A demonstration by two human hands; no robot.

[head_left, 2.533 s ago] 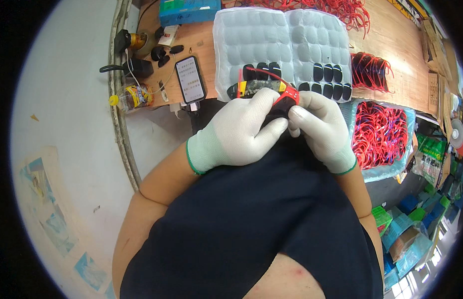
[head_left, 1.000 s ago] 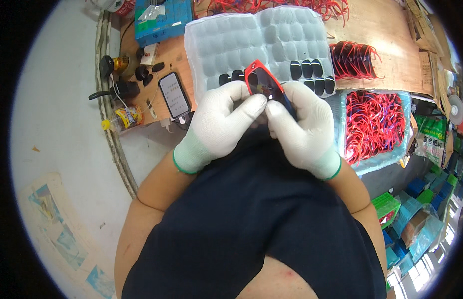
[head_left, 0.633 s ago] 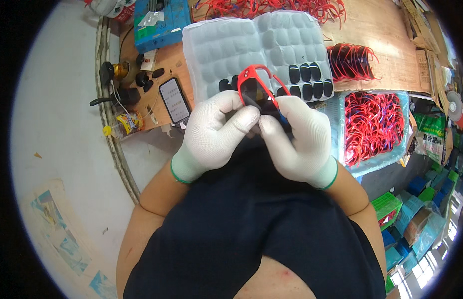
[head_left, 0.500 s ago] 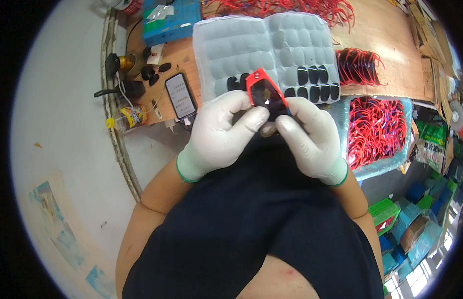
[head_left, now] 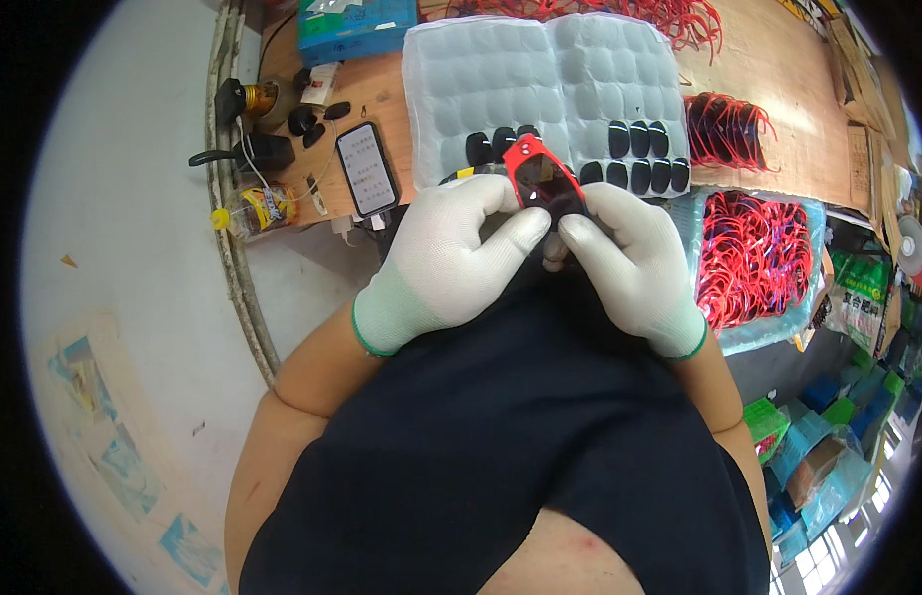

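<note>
My left hand (head_left: pixel 451 253) and right hand (head_left: pixel 634 263) both pinch the red-framed dark lens piece (head_left: pixel 542 178) in gloved fingers, above my lap. Beyond it on the worktop (head_left: pixel 778 69), the white blister tray (head_left: pixel 540 84) holds black lenses (head_left: pixel 644 174) in 2 clusters. Right of it, a blue bin (head_left: pixel 813 297) holds red frames (head_left: pixel 763 258).
</note>
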